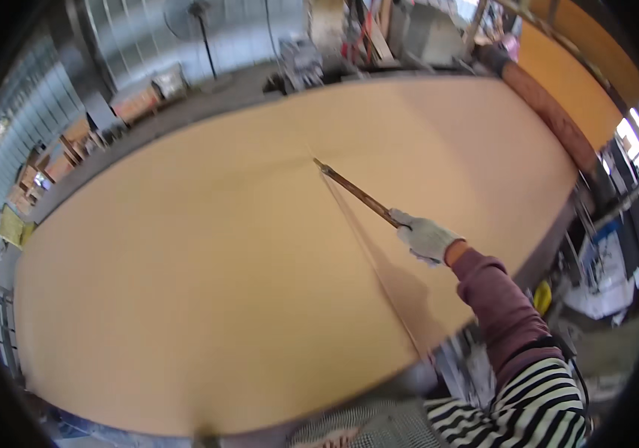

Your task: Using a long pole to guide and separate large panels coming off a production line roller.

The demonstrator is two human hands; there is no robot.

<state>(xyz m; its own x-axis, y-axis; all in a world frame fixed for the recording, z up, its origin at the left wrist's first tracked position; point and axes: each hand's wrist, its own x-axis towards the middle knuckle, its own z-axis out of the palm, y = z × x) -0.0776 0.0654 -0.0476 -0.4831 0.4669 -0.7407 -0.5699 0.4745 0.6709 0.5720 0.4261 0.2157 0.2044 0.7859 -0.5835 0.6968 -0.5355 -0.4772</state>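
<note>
My right hand [425, 237], in a pale knit glove, is closed round the near end of a slim brown stick [360, 196]. The stick points away to the left, and its narrow, lighter tip is over the middle of a large tan sheet [185, 269]. Whether the tip touches the sheet I cannot tell. A thin line [379, 280] runs from below the tip to the sheet's near edge; it could be a cord or a seam. Shadow lies beside it under my right arm. My left hand is out of view.
A long brown roll [547, 112] borders the sheet's right side, with an orange panel [566, 82] behind. Past the far edge stand a grey machine [301, 60] and a dark stand [206, 41]. Wooden pieces [73, 145] lie at the far left. Something yellow [543, 297] is right of my forearm.
</note>
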